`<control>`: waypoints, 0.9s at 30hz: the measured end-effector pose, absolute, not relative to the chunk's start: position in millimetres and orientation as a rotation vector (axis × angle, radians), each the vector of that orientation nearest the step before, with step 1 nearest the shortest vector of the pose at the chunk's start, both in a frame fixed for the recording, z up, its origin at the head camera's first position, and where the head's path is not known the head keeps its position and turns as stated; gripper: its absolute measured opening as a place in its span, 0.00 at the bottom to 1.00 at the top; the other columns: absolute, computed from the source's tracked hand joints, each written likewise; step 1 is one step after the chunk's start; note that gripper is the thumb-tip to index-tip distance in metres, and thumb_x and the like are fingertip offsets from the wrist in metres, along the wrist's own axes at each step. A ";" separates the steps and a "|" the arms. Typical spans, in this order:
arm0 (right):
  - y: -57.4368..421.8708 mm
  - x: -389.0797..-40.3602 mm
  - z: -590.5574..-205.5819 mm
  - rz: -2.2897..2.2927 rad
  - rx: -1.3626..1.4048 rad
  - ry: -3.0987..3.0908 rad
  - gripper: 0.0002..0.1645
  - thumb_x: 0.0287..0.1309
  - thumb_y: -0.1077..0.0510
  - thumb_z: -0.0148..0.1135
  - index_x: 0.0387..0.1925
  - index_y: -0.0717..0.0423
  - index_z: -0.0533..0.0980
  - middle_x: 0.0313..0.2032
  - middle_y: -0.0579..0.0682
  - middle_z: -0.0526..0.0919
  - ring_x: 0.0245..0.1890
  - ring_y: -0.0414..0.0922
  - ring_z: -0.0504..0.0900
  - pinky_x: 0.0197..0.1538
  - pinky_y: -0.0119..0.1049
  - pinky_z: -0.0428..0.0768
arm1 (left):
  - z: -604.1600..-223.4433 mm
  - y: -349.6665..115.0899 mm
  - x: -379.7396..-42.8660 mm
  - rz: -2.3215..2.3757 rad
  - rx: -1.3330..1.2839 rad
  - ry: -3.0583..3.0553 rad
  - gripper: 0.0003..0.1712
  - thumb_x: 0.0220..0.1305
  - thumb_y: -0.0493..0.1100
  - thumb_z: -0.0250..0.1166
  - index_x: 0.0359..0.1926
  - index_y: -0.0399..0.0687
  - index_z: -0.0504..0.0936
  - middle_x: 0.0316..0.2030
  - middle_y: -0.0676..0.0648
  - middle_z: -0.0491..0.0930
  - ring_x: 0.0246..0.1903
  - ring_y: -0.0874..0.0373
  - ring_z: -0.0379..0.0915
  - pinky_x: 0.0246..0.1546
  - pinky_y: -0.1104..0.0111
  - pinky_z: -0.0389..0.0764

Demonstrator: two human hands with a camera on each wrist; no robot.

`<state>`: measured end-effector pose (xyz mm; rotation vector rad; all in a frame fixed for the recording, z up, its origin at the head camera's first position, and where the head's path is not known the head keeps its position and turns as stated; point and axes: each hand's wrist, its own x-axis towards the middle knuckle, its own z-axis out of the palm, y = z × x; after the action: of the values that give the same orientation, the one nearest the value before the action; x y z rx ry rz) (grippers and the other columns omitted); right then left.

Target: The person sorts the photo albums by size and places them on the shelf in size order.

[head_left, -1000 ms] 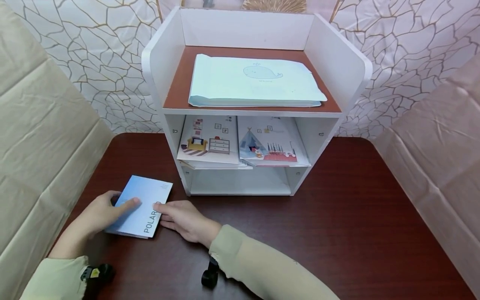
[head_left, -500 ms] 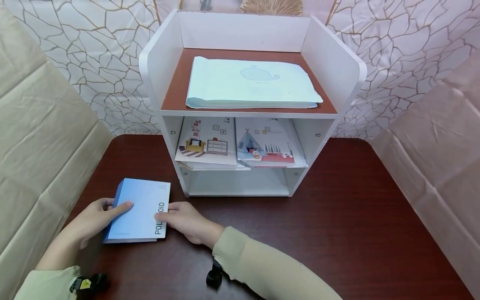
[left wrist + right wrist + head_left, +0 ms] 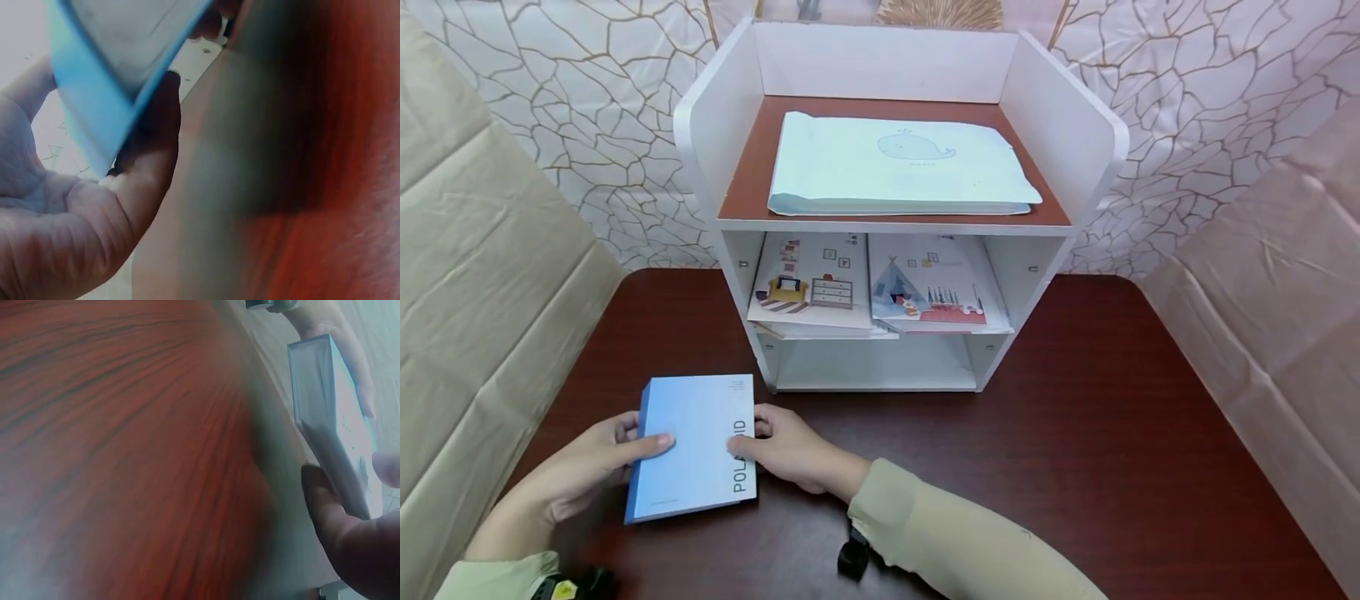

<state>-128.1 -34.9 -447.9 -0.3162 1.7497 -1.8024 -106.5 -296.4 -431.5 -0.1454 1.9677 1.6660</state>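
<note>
Both hands hold a light blue book [image 3: 700, 417] with POLAROID lettered down its right side, over the front left of the table. My left hand [image 3: 597, 462] grips the darker blue left edge, its thumb on the front cover and its fingers round behind. At the right edge my right hand [image 3: 797, 452] pinches the book, the thumb covering part of the lettering. In the left wrist view the book [image 3: 84, 103] shows thick cover edges around a grey middle, between thumb and fingers of the left hand [image 3: 94, 219]. The right wrist view shows the book [image 3: 334, 419] raised over the table.
Behind stands a white shelf unit [image 3: 880, 227] with a pale whale-printed packet [image 3: 902, 167] on top. Picture-covered booklets [image 3: 808, 287] fill its middle shelf. The dark red-brown table [image 3: 1112, 433] extends right, and beige cloth [image 3: 497, 225] walls both sides.
Both hands have drawn the book nearer and slightly right, turning it more upright to the view. The right hand's thumb stays on the lettered edge, and the left keeps hold of the spine side.
</note>
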 end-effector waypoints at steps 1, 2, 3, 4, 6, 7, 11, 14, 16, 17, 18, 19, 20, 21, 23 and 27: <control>-32.3 -127.4 -448.0 -1.799 -0.313 1.752 0.15 0.64 0.63 0.60 0.52 0.57 0.75 0.38 0.47 0.84 0.36 0.42 0.84 0.40 0.35 0.82 | -432.7 -294.4 -105.8 1.673 -0.120 1.947 0.43 0.69 0.45 0.60 0.69 0.27 0.45 0.49 0.38 0.77 0.45 0.49 0.78 0.44 0.55 0.80; -29.2 -126.6 -447.7 -1.791 -0.315 1.762 0.14 0.64 0.63 0.60 0.52 0.58 0.75 0.38 0.48 0.84 0.36 0.42 0.84 0.39 0.35 0.82 | -433.5 -292.0 -105.3 1.681 -0.100 1.922 0.42 0.69 0.45 0.60 0.69 0.27 0.45 0.49 0.38 0.77 0.46 0.48 0.78 0.45 0.55 0.80; -25.7 -126.1 -447.5 -1.782 -0.315 1.776 0.14 0.65 0.62 0.59 0.51 0.57 0.76 0.38 0.48 0.85 0.35 0.42 0.84 0.39 0.35 0.82 | -434.4 -289.2 -104.9 1.687 -0.083 1.899 0.42 0.69 0.44 0.60 0.69 0.27 0.45 0.50 0.37 0.77 0.47 0.48 0.78 0.45 0.54 0.80; -21.9 -125.8 -447.6 -1.771 -0.314 1.792 0.13 0.65 0.62 0.59 0.51 0.57 0.76 0.38 0.48 0.85 0.35 0.42 0.84 0.38 0.35 0.82 | -435.2 -286.1 -104.6 1.694 -0.061 1.879 0.42 0.69 0.44 0.60 0.69 0.27 0.44 0.50 0.37 0.77 0.47 0.47 0.78 0.46 0.54 0.80; -13.0 -126.2 -447.2 -1.755 -0.309 1.802 0.13 0.66 0.61 0.58 0.51 0.56 0.76 0.38 0.48 0.85 0.36 0.43 0.85 0.38 0.36 0.82 | -436.4 -278.8 -104.4 1.706 -0.038 1.845 0.42 0.70 0.43 0.60 0.69 0.27 0.44 0.51 0.36 0.77 0.48 0.46 0.78 0.47 0.53 0.80; -8.3 -126.9 -447.2 -1.746 -0.309 1.804 0.13 0.67 0.61 0.58 0.52 0.56 0.76 0.38 0.48 0.84 0.36 0.43 0.85 0.38 0.37 0.82 | -437.0 -274.8 -104.4 1.716 -0.039 1.826 0.41 0.70 0.43 0.60 0.69 0.28 0.45 0.52 0.35 0.77 0.49 0.46 0.78 0.47 0.52 0.79; 12.3 -130.5 -446.5 -1.734 -0.319 1.779 0.16 0.67 0.60 0.57 0.56 0.56 0.74 0.42 0.49 0.84 0.39 0.45 0.84 0.39 0.39 0.83 | -439.0 -259.1 -103.8 1.747 0.007 1.781 0.42 0.69 0.42 0.60 0.69 0.27 0.44 0.53 0.34 0.76 0.50 0.46 0.77 0.48 0.52 0.79; 28.8 -132.4 -444.3 -1.723 -0.327 1.768 0.18 0.68 0.61 0.57 0.58 0.56 0.73 0.45 0.50 0.83 0.41 0.45 0.84 0.40 0.41 0.83 | -441.1 -246.9 -104.5 1.758 0.033 1.737 0.42 0.69 0.41 0.61 0.69 0.27 0.44 0.54 0.34 0.75 0.51 0.45 0.76 0.48 0.52 0.78; 39.7 -133.4 -442.3 -1.708 -0.337 1.777 0.19 0.68 0.61 0.57 0.59 0.56 0.72 0.47 0.51 0.82 0.41 0.46 0.84 0.40 0.42 0.83 | -442.3 -239.0 -105.1 1.756 0.045 1.718 0.43 0.69 0.42 0.61 0.69 0.27 0.44 0.54 0.34 0.75 0.52 0.46 0.76 0.48 0.52 0.78; 44.9 -133.7 -441.5 -1.704 -0.341 1.778 0.19 0.68 0.61 0.56 0.59 0.56 0.72 0.48 0.51 0.82 0.42 0.46 0.84 0.40 0.42 0.83 | -442.8 -235.0 -105.3 1.756 0.053 1.707 0.43 0.68 0.41 0.62 0.69 0.28 0.44 0.55 0.34 0.75 0.52 0.46 0.76 0.49 0.52 0.78; 50.1 -134.2 -440.7 -1.699 -0.342 1.779 0.20 0.68 0.61 0.56 0.60 0.56 0.72 0.48 0.51 0.82 0.42 0.47 0.84 0.40 0.43 0.83 | -443.2 -231.1 -105.7 1.756 0.057 1.697 0.43 0.68 0.41 0.62 0.69 0.28 0.45 0.55 0.34 0.75 0.52 0.46 0.76 0.49 0.52 0.78; 55.1 -134.7 -440.2 -1.695 -0.344 1.778 0.20 0.68 0.61 0.56 0.60 0.56 0.71 0.48 0.52 0.82 0.42 0.47 0.84 0.41 0.44 0.83 | -443.6 -227.4 -106.1 1.754 0.062 1.690 0.43 0.68 0.41 0.62 0.70 0.28 0.45 0.55 0.34 0.75 0.52 0.46 0.75 0.49 0.52 0.78; 60.1 -135.2 -439.9 -1.692 -0.344 1.778 0.20 0.68 0.61 0.56 0.60 0.56 0.71 0.49 0.52 0.82 0.42 0.48 0.84 0.41 0.44 0.83 | -443.8 -223.6 -106.3 1.751 0.072 1.685 0.44 0.68 0.42 0.62 0.70 0.28 0.44 0.56 0.34 0.75 0.53 0.46 0.75 0.49 0.52 0.78; 64.9 -135.6 -439.5 -1.686 -0.341 1.782 0.20 0.68 0.61 0.56 0.60 0.55 0.71 0.49 0.52 0.82 0.42 0.48 0.84 0.41 0.45 0.83 | -443.9 -220.1 -106.6 1.748 0.081 1.682 0.44 0.68 0.42 0.63 0.70 0.28 0.44 0.56 0.34 0.75 0.53 0.46 0.75 0.49 0.52 0.78; 73.9 -136.3 -439.1 -1.683 -0.331 1.782 0.20 0.68 0.61 0.56 0.60 0.56 0.71 0.49 0.52 0.82 0.42 0.48 0.84 0.41 0.46 0.83 | -444.2 -213.0 -107.8 1.744 0.089 1.668 0.45 0.67 0.42 0.63 0.70 0.29 0.44 0.56 0.34 0.74 0.53 0.46 0.75 0.49 0.51 0.78; 89.1 -137.9 -440.0 -1.677 -0.311 1.789 0.21 0.68 0.61 0.56 0.61 0.56 0.71 0.50 0.53 0.82 0.44 0.49 0.83 0.42 0.46 0.83 | -444.7 -199.7 -111.3 1.736 0.100 1.665 0.45 0.67 0.44 0.64 0.70 0.30 0.46 0.56 0.34 0.75 0.52 0.46 0.76 0.48 0.52 0.78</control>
<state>-137.9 89.1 -440.0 -0.3114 1.7886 -1.6767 -111.3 -199.7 -444.7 0.0996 1.6649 1.7360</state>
